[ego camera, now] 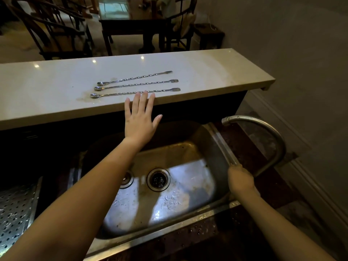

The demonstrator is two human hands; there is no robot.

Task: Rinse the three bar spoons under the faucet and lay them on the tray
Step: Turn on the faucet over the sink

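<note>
1. Bar spoons, head view: three of them lie side by side on the pale counter (pixel 56 87) above the sink (pixel 222 147): the far spoon (pixel 134 78), the middle spoon (pixel 136 84) and the near spoon (pixel 122 93).
2. Each long axis runs left to right, bowls pointing left, forked ends right and tilted slightly away.
3. Left hand (pixel 140 119) is spread flat and empty, fingertips at the near spoon's twisted stem.
4. Right hand (pixel 241 178) sits by the sink's right rim near the faucet (pixel 263 125); I cannot tell whether it grips anything.
5. Risks, as I judge them: thin stems on a slick counter may roll off the front edge into the sink; wet handles could slip on the way to the perforated tray (pixel 15 213) at lower left.
</note>
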